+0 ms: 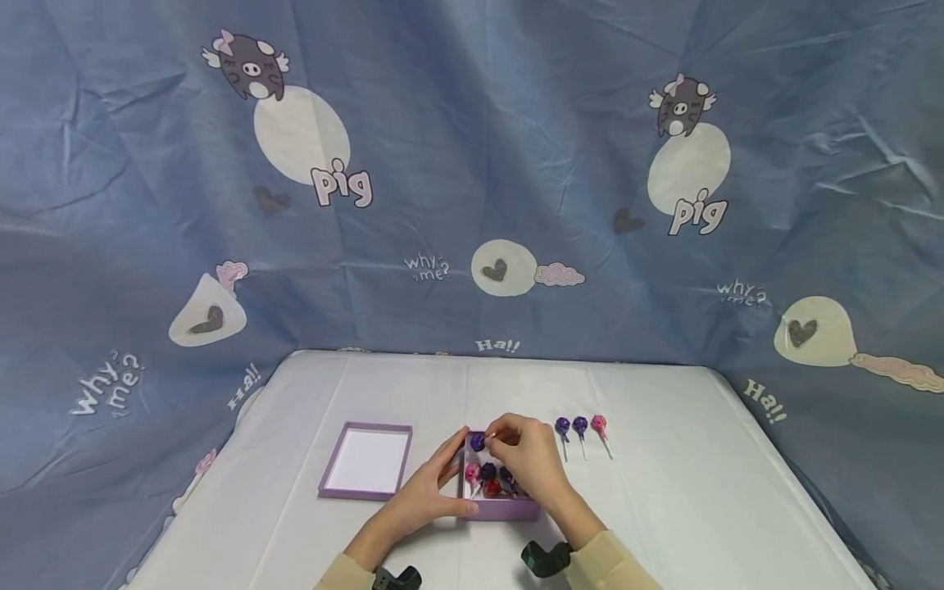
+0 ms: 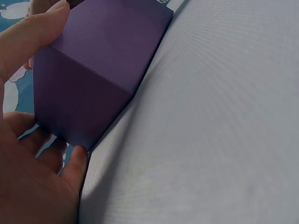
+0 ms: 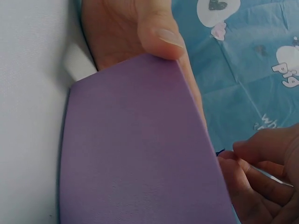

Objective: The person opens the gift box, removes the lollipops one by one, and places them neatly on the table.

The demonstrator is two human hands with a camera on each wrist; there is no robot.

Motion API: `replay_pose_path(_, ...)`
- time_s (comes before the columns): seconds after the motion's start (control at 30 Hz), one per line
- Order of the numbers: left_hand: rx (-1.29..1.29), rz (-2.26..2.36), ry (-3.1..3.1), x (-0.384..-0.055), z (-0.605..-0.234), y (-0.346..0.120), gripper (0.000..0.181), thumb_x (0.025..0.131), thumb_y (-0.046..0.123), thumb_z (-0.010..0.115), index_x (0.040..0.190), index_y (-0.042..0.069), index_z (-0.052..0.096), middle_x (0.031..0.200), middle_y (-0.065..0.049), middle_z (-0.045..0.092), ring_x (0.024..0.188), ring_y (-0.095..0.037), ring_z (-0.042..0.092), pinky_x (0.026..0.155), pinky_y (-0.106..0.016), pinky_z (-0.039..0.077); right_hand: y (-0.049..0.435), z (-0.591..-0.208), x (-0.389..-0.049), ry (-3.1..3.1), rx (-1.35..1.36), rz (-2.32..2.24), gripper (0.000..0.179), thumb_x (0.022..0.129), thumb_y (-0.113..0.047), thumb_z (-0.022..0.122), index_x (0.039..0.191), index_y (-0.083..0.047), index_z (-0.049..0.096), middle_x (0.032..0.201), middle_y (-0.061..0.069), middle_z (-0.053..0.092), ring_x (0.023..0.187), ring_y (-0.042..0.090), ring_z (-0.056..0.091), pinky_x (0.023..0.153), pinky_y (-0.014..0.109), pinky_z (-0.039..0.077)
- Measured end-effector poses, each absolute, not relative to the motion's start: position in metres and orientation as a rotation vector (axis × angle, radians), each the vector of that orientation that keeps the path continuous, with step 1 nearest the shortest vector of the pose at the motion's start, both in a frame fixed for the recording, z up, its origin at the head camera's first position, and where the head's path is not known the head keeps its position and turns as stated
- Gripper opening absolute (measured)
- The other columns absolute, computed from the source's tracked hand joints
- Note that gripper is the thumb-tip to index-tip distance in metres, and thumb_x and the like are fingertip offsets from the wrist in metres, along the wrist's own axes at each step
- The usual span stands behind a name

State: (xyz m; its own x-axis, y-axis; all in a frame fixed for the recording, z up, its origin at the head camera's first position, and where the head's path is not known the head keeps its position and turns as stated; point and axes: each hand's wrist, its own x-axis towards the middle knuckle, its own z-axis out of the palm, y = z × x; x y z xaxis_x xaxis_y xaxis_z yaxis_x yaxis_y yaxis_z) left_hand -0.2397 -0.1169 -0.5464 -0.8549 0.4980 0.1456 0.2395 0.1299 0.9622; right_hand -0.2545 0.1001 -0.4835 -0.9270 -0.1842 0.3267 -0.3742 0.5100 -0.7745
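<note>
A purple box (image 1: 505, 511) without its lid stands on the white table, with several wrapped lollipops inside: a pink one (image 1: 473, 471), a red one (image 1: 492, 489) and dark ones (image 1: 487, 471). My left hand (image 1: 424, 492) grips the box by its left side, thumb at the front corner and fingers along the wall. In the left wrist view the fingertips of the left hand (image 2: 37, 177) meet the box's lower edge. My right hand (image 1: 533, 459) pinches the stick of a purple lollipop (image 1: 478, 442) over the back left of the box. The box wall (image 3: 135, 140) fills much of the right wrist view.
The purple-rimmed lid (image 1: 369, 460) lies white inside up, left of the box. Right of it lie two purple lollipops (image 1: 563, 426) (image 1: 580, 424) and a pink lollipop (image 1: 599, 422) in a row. A blue printed cloth (image 1: 442, 164) hangs behind the table.
</note>
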Motion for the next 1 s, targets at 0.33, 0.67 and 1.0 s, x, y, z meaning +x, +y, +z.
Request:
replay_pose_path(0.33,0.724,1.809,2.171,-0.239,-0.547,-0.118,0.110,0.079,0.020,0.088,0.161,0.035,0.016,0.168,0.002,0.008,0.152,-0.016,0.015,0.120,-0.030,0.026,0.105,-0.480,-0.256,-2.541,0.438,1.419,0.011,0.088,-0.014,0.077,0.090,-0.024,0.074,0.076,-0.016,0.069,0.069,0.004,0.068,0.061,0.024,0.059)
replay_pose_path(0.67,0.754,1.819,2.164,-0.240,-0.548,-0.118,0.110,0.079,0.017,0.088,0.161,0.034,0.016,0.168,-0.003,0.008,0.152,-0.021,0.015,0.120,-0.032,0.026,0.110,-0.474,-0.255,-2.512,0.456,1.496,0.014,0.088,-0.012,0.076,0.089,-0.025,0.073,0.076,-0.014,0.070,0.068,0.007,0.069,0.061,0.026,0.060)
replay_pose_path(1.0,0.733,1.810,2.181,-0.239,-0.545,-0.116,0.111,0.078,0.017,0.088,0.161,0.035,0.017,0.169,-0.004,0.008,0.151,-0.019,0.016,0.120,-0.030,0.026,0.113,-0.466,-0.252,-2.464,0.439,1.532,0.011,0.087,-0.012,0.077,0.089,-0.022,0.073,0.075,-0.011,0.070,0.066,0.011,0.068,0.056,0.028,0.060)
